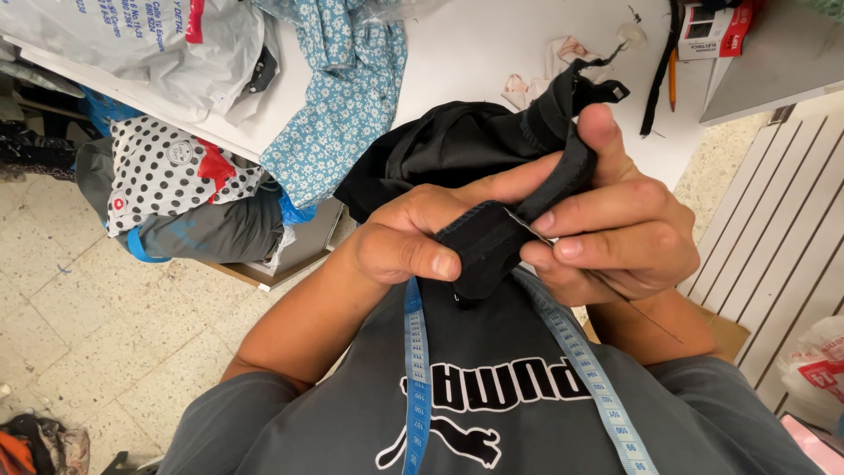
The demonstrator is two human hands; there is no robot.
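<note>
Both hands hold a black garment (457, 145) close to my chest. My left hand (413, 233) pinches a folded black strap or hem end (482, 251) between thumb and fingers. My right hand (615, 220) grips the same strip higher up, thumb pressed on the fabric, and a thin needle or pin (527, 227) shows between its fingers. The rest of the garment trails up onto the white table (492, 44). A blue measuring tape (415, 369) hangs around my neck over a grey shirt.
A blue floral cloth (347, 97) drapes over the table edge. Plastic bags (141, 35) and a polka-dot bag (167, 167) sit at the left. A small box (716, 26) and pencil (673, 79) lie at the top right. White slatted panel (774, 229) at right.
</note>
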